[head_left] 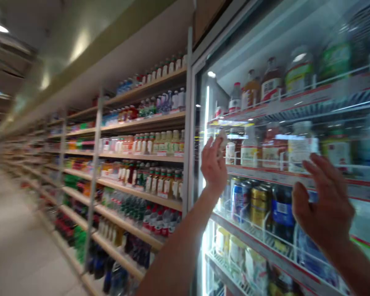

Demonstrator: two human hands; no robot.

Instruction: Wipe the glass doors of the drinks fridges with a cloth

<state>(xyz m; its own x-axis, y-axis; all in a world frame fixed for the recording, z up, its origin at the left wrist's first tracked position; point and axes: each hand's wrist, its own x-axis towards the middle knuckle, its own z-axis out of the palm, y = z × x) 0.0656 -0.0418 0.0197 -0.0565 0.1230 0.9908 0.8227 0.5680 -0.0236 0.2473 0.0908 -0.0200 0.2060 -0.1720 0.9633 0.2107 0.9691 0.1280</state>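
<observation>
My left hand (213, 164) is raised against the left part of a glass-fronted cooler (193, 123). Its fingers point up and press a small white thing (222, 142), perhaps a cloth, at the level of the second shelf. My right hand (325, 205) is closer to the camera on the right, with its fingers spread and nothing in it. It hovers in front of the shelf of cans (259, 201) and bottles. Motion blur hides whether either hand touches the glass.
The cooler holds wire shelves of juice bottles (271, 84), cans and packs behind red price strips. To the left, long open wooden shelves (142, 158) of bottled drinks line the aisle. The pale aisle floor (15, 238) stretches away at the lower left.
</observation>
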